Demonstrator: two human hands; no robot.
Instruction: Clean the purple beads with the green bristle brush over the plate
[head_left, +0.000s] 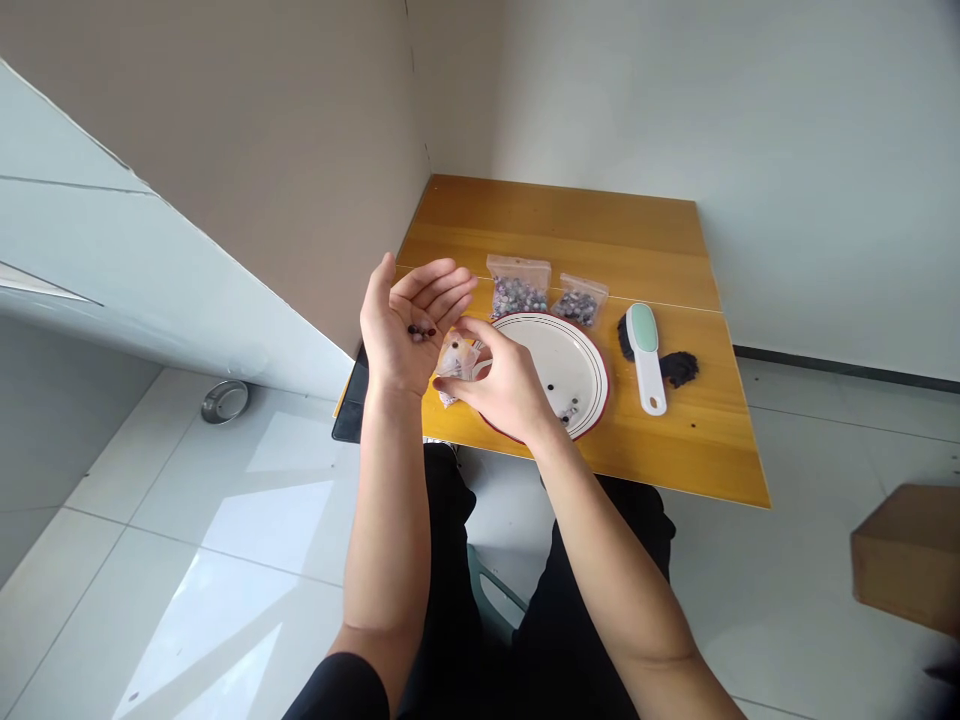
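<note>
My left hand (411,325) is palm up, cupped, with its fingers stretched out, and it holds several small dark and pale beads (421,331) in the palm. Close beside it, my right hand (502,380) is closed with thumb and fingers around a small clear plastic bag (456,358). A few beads show inside that bag; the fingers hide part of it. Under and beyond the right hand lies a white plate (577,360) with a dark red rim. Some loose beads (570,410) rest on the plate.
Behind the plate lie a larger zip bag of beads (519,295) and a smaller one (579,302). A white and green brush (646,355) and a dark clump (679,369) sit on the wooden table (562,215). A metal bowl (225,402) and a cardboard box (907,555) are beyond it.
</note>
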